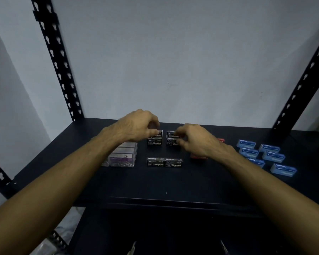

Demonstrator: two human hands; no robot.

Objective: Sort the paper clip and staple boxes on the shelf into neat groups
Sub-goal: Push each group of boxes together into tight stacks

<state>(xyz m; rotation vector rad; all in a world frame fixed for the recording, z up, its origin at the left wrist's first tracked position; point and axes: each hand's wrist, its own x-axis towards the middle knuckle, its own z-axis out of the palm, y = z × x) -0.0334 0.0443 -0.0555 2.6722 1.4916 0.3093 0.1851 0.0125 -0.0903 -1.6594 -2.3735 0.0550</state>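
On the dark shelf [155,184], black staple boxes stand in two short stacks at the back middle. My left hand [136,126] pinches the top box of the left stack [155,138]. My right hand [195,140] grips the right stack [171,137] at its side. A pair of black staple boxes [164,162] lies side by side nearer to me. Clear paper clip boxes [122,155] with purple labels sit at the left, partly behind my left forearm. Red boxes [198,157] are mostly hidden under my right hand. Several blue staple boxes [265,155] lie loosely at the right.
Black perforated uprights stand at the back left [59,70] and back right [302,85] of the shelf. A pale wall closes the back. The shelf's front edge [173,201] runs just below the boxes, with a dark lower level underneath.
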